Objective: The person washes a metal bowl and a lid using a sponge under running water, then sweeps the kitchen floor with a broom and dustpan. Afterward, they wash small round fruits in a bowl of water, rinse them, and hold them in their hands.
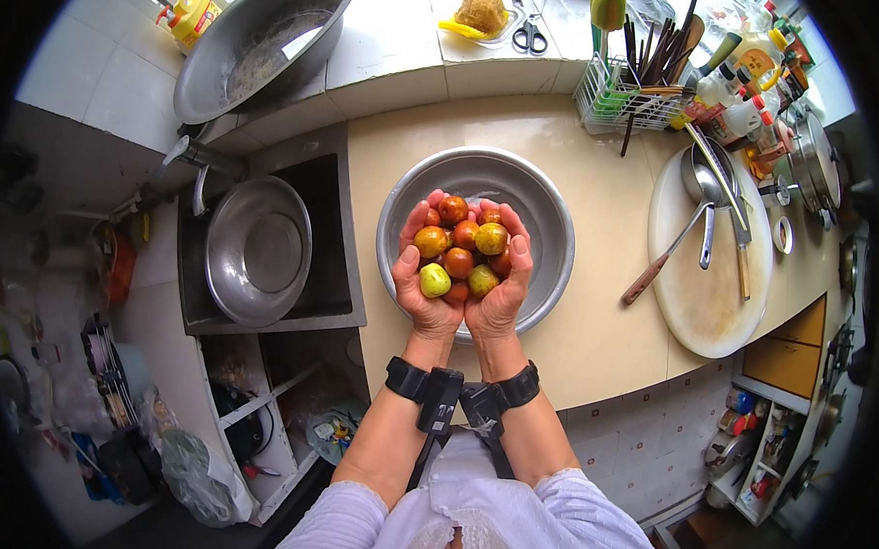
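My left hand [419, 288] and my right hand [508, 291] are cupped together, wrists side by side. Between them they hold a heap of jujubes [458, 263], mostly reddish brown, with a yellow-green one [435, 280] at the lower left and a mottled green one [483, 280] at the lower right. Beneath the hands stands a round metal basin [551, 206] on the beige countertop [609, 200]. The fruit and palms hide much of its inside, so I cannot tell whether more fruit lies under them. Each wrist bears a black strapped device.
Left of the basin, a metal bowl [259, 250] sits tilted in the dark sink [333, 198] below a faucet [200, 164]. To the right, a round cutting board [699, 312] carries a ladle [657, 267] and a knife [744, 249]. Behind are a wire chopstick basket [598, 98], bottles [743, 114], scissors [530, 38] and a large basin [199, 84].
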